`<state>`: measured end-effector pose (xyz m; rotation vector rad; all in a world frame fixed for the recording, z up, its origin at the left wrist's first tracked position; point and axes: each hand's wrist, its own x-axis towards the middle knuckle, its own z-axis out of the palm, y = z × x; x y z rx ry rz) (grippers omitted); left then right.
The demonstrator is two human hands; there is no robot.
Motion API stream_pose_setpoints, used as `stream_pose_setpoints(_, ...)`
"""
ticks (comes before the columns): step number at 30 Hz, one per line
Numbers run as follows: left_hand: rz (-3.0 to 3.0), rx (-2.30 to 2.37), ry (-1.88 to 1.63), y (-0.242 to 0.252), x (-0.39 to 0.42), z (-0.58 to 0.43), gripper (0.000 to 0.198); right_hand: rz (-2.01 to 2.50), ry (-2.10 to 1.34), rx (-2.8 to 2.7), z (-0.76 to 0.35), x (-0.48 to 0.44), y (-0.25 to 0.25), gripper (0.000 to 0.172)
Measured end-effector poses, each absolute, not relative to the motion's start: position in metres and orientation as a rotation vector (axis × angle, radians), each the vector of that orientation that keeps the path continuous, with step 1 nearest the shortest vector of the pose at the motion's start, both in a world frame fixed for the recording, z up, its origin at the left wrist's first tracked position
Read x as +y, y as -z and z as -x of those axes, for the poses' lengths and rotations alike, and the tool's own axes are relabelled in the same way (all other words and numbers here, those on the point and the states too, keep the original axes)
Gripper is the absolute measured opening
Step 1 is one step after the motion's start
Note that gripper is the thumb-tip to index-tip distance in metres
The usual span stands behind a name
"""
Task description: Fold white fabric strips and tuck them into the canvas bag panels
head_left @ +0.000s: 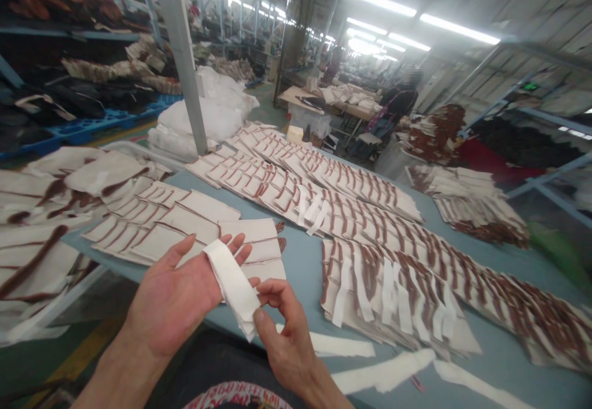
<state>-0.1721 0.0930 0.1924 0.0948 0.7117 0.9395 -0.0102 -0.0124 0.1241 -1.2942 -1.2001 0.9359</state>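
My left hand (178, 298) is turned palm up with its fingers spread. Across its palm and fingers lies a small stack of white fabric strips (234, 282). At the lower end of that stack, my right hand (289, 335) pinches the strips between thumb and fingers. Just beyond my left hand sit cream fabric panels (252, 233) with brown edges, on a blue-grey table (305, 267). More white strips (388, 369) are on the tabletop to the right of my right hand.
Long overlapping rows of brown-edged panels (370, 221) run across the table, some with white strips (400, 301) on top. A metal post (182, 57) rises at the far left corner. Panels are piled (32, 255) at the left. Beyond the table, a person (400, 103) is near another worktable.
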Motion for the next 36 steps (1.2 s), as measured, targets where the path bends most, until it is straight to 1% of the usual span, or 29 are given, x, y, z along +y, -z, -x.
stream_pose_setpoints(8,-0.027,0.770,-0.936,-0.195,0.095,0.174,0.061,1.289,-0.797,-1.299,0.015,-0.009,-0.122,0.021)
stream_pose_setpoints(15,0.039,0.754,-0.927,-0.190,0.100,0.176,0.060,1.248,-0.673,-1.362,0.017,0.002,-0.119,0.017)
stream_pose_setpoints(17,0.044,0.757,-0.927,-0.190,0.101,0.175,0.059,1.246,-0.633,-1.383,0.017,0.005,-0.119,0.019)
stream_pose_setpoints(20,0.029,0.797,-0.929,-0.191,0.103,0.172,0.049,1.227,-0.555,-1.422,0.015,0.009,-0.120,0.021)
stream_pose_setpoints(22,-0.005,0.847,-0.942,-0.191,0.104,0.170,0.039,1.215,-0.502,-1.441,0.013,0.011,-0.121,0.020)
stream_pose_setpoints(24,-0.073,0.894,-0.960,-0.188,0.104,0.168,0.032,1.226,-0.455,-1.460,0.010,0.012,-0.122,0.017)
stream_pose_setpoints(28,-0.269,0.962,-0.984,-0.174,0.101,0.165,0.029,1.213,-0.412,-1.504,0.006,0.016,-0.128,0.013)
stream_pose_setpoints(31,-0.399,1.005,-0.931,-0.157,0.096,0.163,0.026,1.150,-0.468,-1.503,0.004,0.022,-0.138,0.014)
stream_pose_setpoints(33,-0.450,1.010,-0.866,-0.144,0.091,0.163,0.028,1.115,-0.526,-1.480,0.000,0.028,-0.146,0.014)
stream_pose_setpoints(36,-0.477,0.982,-0.759,-0.129,0.081,0.163,0.037,1.132,-0.566,-1.464,-0.008,0.038,-0.155,0.011)
